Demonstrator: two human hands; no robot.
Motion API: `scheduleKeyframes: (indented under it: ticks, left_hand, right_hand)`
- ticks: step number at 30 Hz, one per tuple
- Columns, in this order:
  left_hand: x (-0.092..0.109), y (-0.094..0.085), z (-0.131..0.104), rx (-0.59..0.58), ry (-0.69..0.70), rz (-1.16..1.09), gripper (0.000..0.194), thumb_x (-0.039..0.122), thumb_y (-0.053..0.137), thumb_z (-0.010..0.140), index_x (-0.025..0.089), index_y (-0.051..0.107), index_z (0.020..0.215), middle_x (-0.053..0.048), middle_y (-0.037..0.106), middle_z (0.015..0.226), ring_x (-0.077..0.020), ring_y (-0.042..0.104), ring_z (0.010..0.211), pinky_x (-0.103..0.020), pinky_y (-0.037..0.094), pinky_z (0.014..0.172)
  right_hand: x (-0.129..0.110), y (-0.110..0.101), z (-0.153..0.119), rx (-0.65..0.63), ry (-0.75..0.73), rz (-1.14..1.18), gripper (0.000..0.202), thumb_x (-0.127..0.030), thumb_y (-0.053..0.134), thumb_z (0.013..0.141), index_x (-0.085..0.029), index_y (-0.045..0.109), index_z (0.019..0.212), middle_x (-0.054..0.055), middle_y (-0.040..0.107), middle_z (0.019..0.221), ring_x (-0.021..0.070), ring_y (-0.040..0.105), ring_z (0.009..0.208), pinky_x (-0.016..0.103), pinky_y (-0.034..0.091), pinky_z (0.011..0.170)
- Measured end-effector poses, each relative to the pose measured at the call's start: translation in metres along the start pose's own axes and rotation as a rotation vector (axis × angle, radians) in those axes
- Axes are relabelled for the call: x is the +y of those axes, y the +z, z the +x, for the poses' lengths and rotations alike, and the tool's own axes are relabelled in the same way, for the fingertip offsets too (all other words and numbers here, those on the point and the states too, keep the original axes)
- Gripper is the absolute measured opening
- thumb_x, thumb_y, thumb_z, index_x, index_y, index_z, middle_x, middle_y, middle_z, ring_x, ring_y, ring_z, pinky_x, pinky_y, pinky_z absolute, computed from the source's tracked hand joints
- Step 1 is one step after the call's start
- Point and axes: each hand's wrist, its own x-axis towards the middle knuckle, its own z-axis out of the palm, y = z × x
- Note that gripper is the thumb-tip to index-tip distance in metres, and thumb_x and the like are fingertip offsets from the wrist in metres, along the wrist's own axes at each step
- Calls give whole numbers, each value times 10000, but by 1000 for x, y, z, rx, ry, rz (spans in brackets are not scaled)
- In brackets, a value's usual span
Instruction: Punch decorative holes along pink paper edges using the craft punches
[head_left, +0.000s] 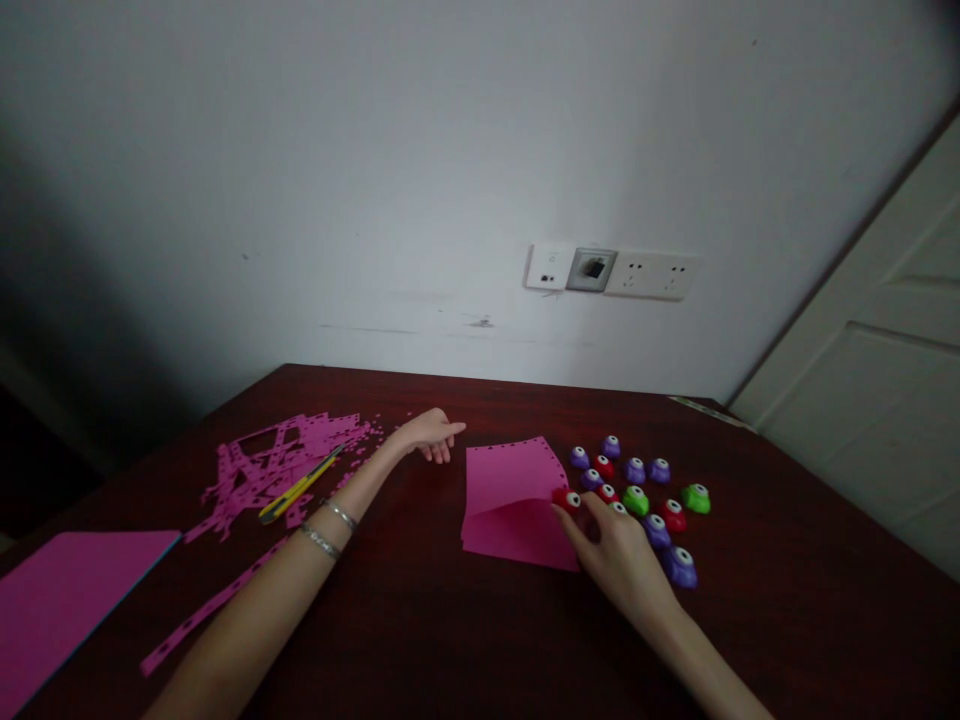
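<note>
My right hand (621, 548) grips a red craft paper punch (566, 499) at the right edge of a pink paper sheet (510, 475). Small punched holes run along the sheet's top and upper right edges, and its lower part looks bent or layered. My left hand (433, 434) is left of the sheet, apart from it, holding nothing; one finger is stretched out and the others hang loosely. Close to my right hand stand several more punches, among them a purple punch (681, 567), a green punch (697, 498) and a red punch (673, 516).
Pink paper scraps (277, 455) and tiny cutouts lie at the left, with a yellow utility knife (300, 488) on them. A punched pink strip (214, 603) and a pink stack of paper (75, 600) lie nearer. Wall sockets (651, 275) are behind the dark table (420, 620).
</note>
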Motion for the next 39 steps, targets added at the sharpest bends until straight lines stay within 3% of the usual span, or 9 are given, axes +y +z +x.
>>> scheduleKeyframes:
  ticks: [5, 8, 18, 23, 26, 29, 31, 35, 39]
  left_hand:
    - [3, 0, -14, -397, -55, -15, 503, 640, 485, 728, 143, 517, 651, -138, 676, 645, -197, 635, 551, -234, 378, 428]
    - [7, 5, -20, -457, -15, -74, 482, 630, 546, 691, 151, 526, 740, -123, 685, 685, -202, 646, 580, -222, 368, 415]
    - [-3, 16, -7, -257, -7, -366, 388, 441, 603, 737, 124, 519, 945, -117, 667, 762, -188, 646, 621, -245, 430, 463]
    - [-5, 17, -1, 53, -18, -271, 403, 321, 550, 793, 115, 419, 1114, -66, 621, 767, -112, 574, 509, -220, 431, 444]
    - [-6, 18, 5, 188, 79, -231, 348, 256, 574, 761, 105, 482, 1060, -71, 598, 828, -112, 577, 597, -200, 434, 451]
    - [-3, 16, 6, 206, 188, -181, 223, 274, 577, 746, 105, 577, 891, -64, 606, 779, -119, 566, 622, -189, 413, 435]
    - [2, 14, 2, 110, 189, -136, 253, 360, 551, 765, 110, 588, 759, -63, 624, 703, -112, 556, 552, -194, 389, 416]
    - [10, 9, -14, -259, 57, -12, 480, 584, 473, 762, 131, 535, 613, -99, 653, 610, -149, 591, 487, -222, 382, 411]
    - [10, 9, -29, -319, -17, -58, 455, 607, 508, 734, 155, 521, 780, -104, 664, 593, -208, 633, 533, -253, 399, 423]
  right_hand:
    - [3, 4, -2, -4, 40, 64, 349, -500, 443, 844, -211, 480, 652, -8, 559, 527, 137, 521, 473, 244, 350, 492]
    - [3, 5, -2, -28, 52, 62, 353, -502, 442, 844, -211, 472, 647, -6, 562, 528, 139, 525, 479, 245, 351, 496]
    - [4, 7, -1, -113, 88, 26, 331, -485, 433, 846, -213, 475, 662, 10, 586, 551, 165, 560, 506, 252, 356, 490]
    - [5, 8, -1, -75, 69, 70, 332, -489, 429, 849, -213, 469, 667, 4, 571, 542, 157, 546, 493, 250, 358, 491]
    - [4, 8, -2, -36, 56, 101, 341, -496, 421, 854, -211, 477, 676, 3, 567, 544, 152, 535, 486, 254, 369, 502]
    - [3, 6, -3, 6, 56, 138, 345, -503, 422, 853, -206, 495, 694, 7, 575, 560, 146, 531, 491, 249, 373, 500]
    - [3, 5, -3, 22, 60, 153, 342, -507, 431, 849, -206, 502, 702, 6, 577, 567, 145, 531, 501, 244, 370, 492]
    - [2, 5, -3, 34, 64, 154, 348, -506, 440, 845, -213, 467, 659, -7, 549, 546, 135, 509, 492, 237, 359, 485]
    - [1, 7, -1, 71, 71, 163, 380, -513, 461, 831, -217, 414, 598, -30, 489, 497, 113, 457, 445, 226, 338, 456]
